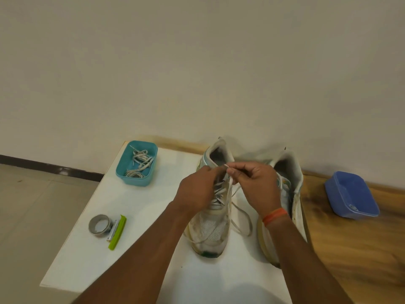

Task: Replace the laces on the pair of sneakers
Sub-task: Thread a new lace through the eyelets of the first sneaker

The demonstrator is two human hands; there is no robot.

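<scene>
Two worn white sneakers stand side by side on a white table (105, 216), toes toward me. The left sneaker (210, 233) carries a white lace (241, 213) crossed through its eyelets, with a loose loop trailing to its right. My left hand (197, 191) holds the lace over the tongue near the top eyelets. My right hand (254, 183) pinches the lace tip between thumb and forefinger just above the collar. My right forearm partly hides the right sneaker (293, 183).
A teal tub (122, 170) with a tangle of grey laces (140, 163) sits at the table's back left. A roll of grey tape (99, 224) and a green cutter (118, 232) lie front left. A blue tub (350, 194) rests on the wooden surface (350, 249) at right.
</scene>
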